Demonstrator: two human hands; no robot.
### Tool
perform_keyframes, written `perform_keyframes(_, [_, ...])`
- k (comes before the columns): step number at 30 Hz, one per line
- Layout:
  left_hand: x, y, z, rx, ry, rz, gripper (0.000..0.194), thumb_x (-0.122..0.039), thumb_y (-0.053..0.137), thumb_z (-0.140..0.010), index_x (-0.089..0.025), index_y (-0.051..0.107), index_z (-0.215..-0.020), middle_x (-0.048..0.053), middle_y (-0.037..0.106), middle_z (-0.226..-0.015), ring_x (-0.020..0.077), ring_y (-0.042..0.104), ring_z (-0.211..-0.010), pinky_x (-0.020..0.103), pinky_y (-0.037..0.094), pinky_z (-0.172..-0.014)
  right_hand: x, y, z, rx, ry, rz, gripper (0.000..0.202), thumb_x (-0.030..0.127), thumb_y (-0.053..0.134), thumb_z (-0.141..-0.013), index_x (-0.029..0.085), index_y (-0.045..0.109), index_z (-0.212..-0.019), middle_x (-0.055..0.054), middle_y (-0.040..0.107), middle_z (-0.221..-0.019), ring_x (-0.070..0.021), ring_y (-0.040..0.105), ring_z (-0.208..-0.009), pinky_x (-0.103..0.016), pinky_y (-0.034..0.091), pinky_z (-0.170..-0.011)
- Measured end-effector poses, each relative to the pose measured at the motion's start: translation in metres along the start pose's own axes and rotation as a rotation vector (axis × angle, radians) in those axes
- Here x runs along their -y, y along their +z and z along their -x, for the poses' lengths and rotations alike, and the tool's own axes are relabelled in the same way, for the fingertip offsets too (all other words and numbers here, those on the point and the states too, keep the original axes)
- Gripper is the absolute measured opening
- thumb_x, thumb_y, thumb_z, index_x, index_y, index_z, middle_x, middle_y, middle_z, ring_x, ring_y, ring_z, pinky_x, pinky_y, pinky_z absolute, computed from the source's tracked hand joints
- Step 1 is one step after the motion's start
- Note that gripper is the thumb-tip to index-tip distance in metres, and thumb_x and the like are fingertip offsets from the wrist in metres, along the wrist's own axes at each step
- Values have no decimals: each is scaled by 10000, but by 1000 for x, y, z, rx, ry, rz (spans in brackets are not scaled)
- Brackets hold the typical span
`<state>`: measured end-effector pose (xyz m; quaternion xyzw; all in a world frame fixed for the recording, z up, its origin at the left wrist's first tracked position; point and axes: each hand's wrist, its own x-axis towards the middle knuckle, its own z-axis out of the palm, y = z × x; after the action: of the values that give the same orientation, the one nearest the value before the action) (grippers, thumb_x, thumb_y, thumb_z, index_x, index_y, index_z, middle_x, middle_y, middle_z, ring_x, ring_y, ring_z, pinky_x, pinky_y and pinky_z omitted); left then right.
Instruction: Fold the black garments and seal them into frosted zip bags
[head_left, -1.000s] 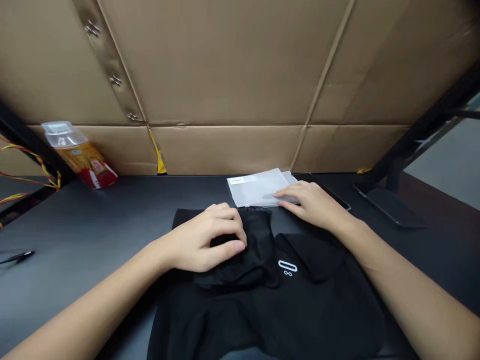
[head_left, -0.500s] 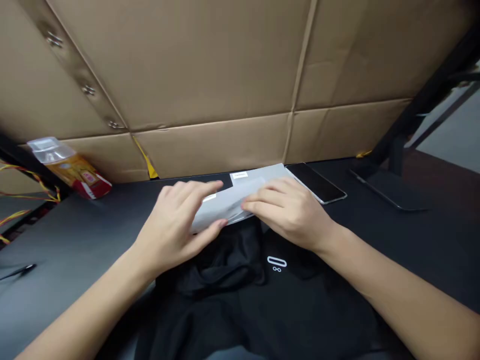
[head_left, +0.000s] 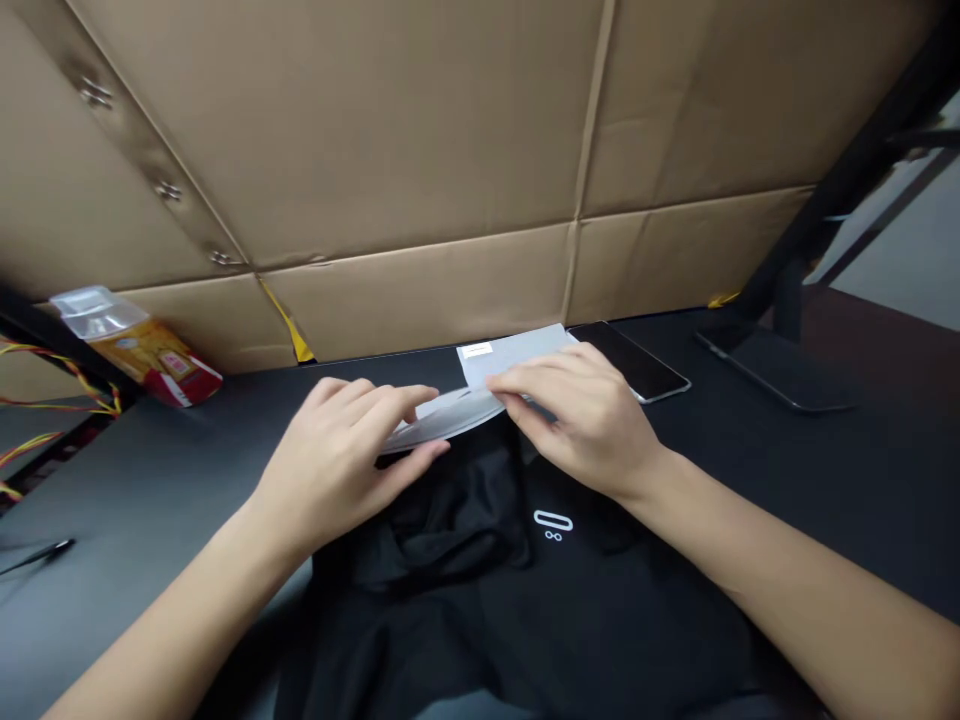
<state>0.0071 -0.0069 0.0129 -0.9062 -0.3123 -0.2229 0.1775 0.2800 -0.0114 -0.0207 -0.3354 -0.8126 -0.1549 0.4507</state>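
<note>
Head view: translucent sleeve [head_left: 459,412], spanning crosswise at the black garment's [head_left: 600,610] far edge; left hand [head_left: 326,460], half open, loosely gripping its left end; right hand [head_left: 589,420], nearly closed, pinching its right; second sleeve [head_left: 517,350] lying beyond garment, nearer right hand.

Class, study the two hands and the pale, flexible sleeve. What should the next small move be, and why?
Probably bring the left hand's thumb and fingers together on the pale sleeve. They look parted around its left end, while the right hand pinches the other end and the sleeve bows between them, so a second grip should steady it.
</note>
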Motion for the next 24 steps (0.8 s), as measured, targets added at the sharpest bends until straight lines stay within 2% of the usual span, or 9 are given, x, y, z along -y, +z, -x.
perform_keyframes(3, [-2,4,-2,154,-104,179,240,-387,579,-1059,-255,668,-1238,14,779,-1039,207,705,-887,361,453,-815,-2,1,1,23,-19,-11,162,103,590,-1044,187,723,-1083,-24,830,-970,-191,755,-873,-356,481,-820])
perform_keyframes(6, [-1,6,-3,194,-287,445,257,-406,512,-1086,-278,684,-1226,-16,767,-987,166,703,-864,294,494,-773,-2,2,1,57,-107,3,218,49,534,-1043,167,717,-1037,-43,816,-1009,-189,729,-883,-349,473,-805])
perform_keyframes(8, [0,6,-4,204,-352,513,291,-445,521,-1077,-273,683,-1247,-17,762,-988,159,699,-854,273,505,-745,-2,2,1,85,-143,25,250,52,514,-1053,165,731,-1004,-56,794,-1033,-200,700,-906,-356,463,-810])
perform_keyframes(11, [2,8,-3,192,-313,434,281,-418,547,-1059,-253,686,-1239,-7,763,-1006,162,702,-858,290,506,-789,-3,6,3,146,-125,73,308,77,488,-1070,198,771,-1090,-69,742,-1020,-223,634,-927,-373,448,-811])
perform_keyframes(15, [0,10,0,149,-175,264,222,-315,550,-1056,-246,685,-1218,-11,769,-957,168,711,-826,315,479,-793,-2,11,9,268,-60,82,391,29,486,-1032,234,776,-1196,-93,675,-1053,-253,569,-969,-401,470,-827])
perform_keyframes(18, [-1,10,0,19,-103,99,185,-232,539,-1060,-230,697,-1156,0,764,-907,181,695,-797,324,451,-746,-1,13,11,338,-18,33,419,-21,492,-991,236,801,-1109,-115,647,-1173,-281,558,-1100,-439,513,-896])
perform_keyframes(21, [-1,7,-1,-98,-81,18,169,-200,545,-1056,-222,696,-1130,13,756,-896,189,675,-782,329,449,-741,0,13,11,336,5,-41,431,-51,488,-971,238,809,-977,-112,608,-1359,-304,521,-1262,-490,538,-984])
perform_keyframes(24, [-3,3,-2,-48,-75,93,284,-230,556,-1049,-255,648,-1316,12,758,-985,185,689,-837,322,476,-783,0,13,9,281,23,-106,427,-49,488,-982,228,805,-914,-108,570,-1464,-303,497,-1328,-509,564,-1020])
